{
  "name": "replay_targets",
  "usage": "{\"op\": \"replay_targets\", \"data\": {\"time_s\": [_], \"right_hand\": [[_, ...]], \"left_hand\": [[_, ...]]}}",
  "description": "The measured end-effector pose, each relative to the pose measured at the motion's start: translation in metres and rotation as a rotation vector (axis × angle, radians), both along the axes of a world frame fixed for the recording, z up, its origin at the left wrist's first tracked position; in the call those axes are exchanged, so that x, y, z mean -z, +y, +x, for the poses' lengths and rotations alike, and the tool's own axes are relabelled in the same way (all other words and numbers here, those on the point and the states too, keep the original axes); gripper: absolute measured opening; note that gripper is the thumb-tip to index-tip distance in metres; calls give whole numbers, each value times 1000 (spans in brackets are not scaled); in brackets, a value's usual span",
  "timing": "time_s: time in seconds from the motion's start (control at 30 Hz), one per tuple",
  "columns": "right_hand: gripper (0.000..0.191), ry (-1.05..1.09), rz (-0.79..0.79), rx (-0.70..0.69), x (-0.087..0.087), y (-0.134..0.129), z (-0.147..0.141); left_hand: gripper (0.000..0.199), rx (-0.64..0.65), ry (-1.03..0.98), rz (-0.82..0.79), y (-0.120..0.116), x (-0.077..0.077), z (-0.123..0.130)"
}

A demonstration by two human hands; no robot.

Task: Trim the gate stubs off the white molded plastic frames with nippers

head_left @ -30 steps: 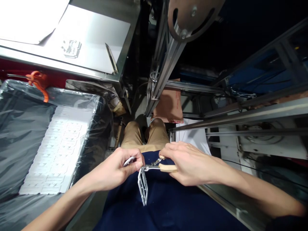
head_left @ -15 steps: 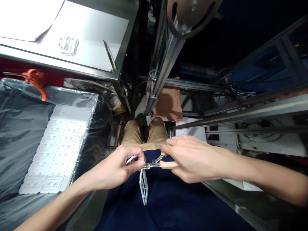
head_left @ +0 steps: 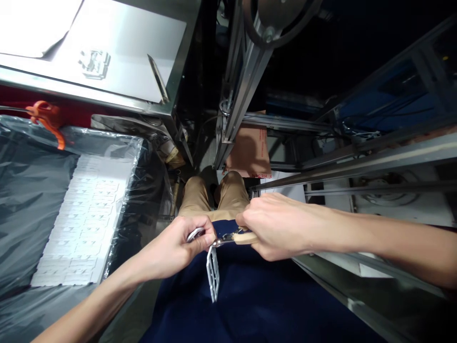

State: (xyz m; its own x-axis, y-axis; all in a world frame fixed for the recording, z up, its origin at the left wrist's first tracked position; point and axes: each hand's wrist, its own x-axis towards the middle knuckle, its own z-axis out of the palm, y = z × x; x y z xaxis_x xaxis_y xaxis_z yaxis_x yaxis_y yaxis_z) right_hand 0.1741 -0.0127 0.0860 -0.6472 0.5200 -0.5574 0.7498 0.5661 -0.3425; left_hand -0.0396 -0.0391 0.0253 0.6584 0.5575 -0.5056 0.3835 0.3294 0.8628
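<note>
My left hand (head_left: 176, 250) pinches the top of a pale grey moulded plastic frame (head_left: 213, 278), which hangs down edge-on over my dark blue shirt. My right hand (head_left: 276, 226) is closed around the tan handles of small metal cutters (head_left: 232, 238). The cutter jaws meet the frame's top end right beside my left fingertips. Both hands are held close together in front of my waist, above my tan trousers.
A bin lined with clear plastic (head_left: 21, 190) at the left holds rows of white moulded parts (head_left: 84, 219). An orange clamp (head_left: 48, 119) grips its rim. A steel table (head_left: 117, 62) above carries one plastic part (head_left: 93, 63). Metal machine framing (head_left: 243, 85) stands ahead and right.
Both hands have risen slightly and the right forearm has lifted, still holding the cutters against the frame. The view has tilted a little; the grip is unchanged.
</note>
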Motion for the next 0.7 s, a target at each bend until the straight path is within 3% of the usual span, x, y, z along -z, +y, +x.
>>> {"op": "replay_targets", "data": {"time_s": [0.1,0.23,0.4,0.53,0.7], "right_hand": [[16,0,-82,134,13,-1,12],[28,-12,-116,278,32,-8,37],[25,14,-68,417,46,-22,52],[18,133,-5,466,55,-35,44],[17,223,29,439,64,-43,34]], "left_hand": [[24,-130,-135,-124,-7,9,-1],[40,-181,-211,-283,-20,28,-2],[28,-246,-208,-306,-29,51,5],[35,-362,-454,-584,-32,64,9],[46,-471,-634,-653,-30,67,10]]}}
